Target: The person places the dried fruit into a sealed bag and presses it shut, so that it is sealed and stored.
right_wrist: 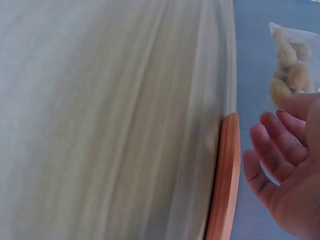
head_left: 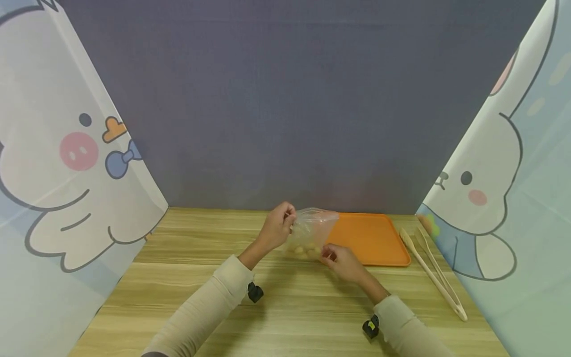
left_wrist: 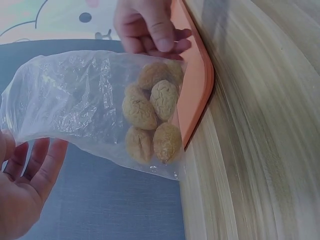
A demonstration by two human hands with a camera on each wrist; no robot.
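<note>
A clear plastic bag (head_left: 311, 230) hangs upright above the table, holding several wrinkled, yellow-brown oval pieces (left_wrist: 139, 107) that look like dried fruit. They lie together at the bag's bottom. My left hand (head_left: 278, 225) pinches the bag near its top left edge; in the left wrist view that hand's thumb is partly cut off. At the lower right corner, my right hand (head_left: 342, 260) pinches the bag's edge between thumb and forefinger. Its other fingers (right_wrist: 270, 140) are loosely bent.
An orange tray (head_left: 368, 238) lies flat on the wooden table (head_left: 196, 258), behind and right of the bag. Wooden tongs (head_left: 434, 270) lie to the tray's right. A dark panel (head_left: 285, 99) stands at the back, with cartoon-printed sheets at both sides.
</note>
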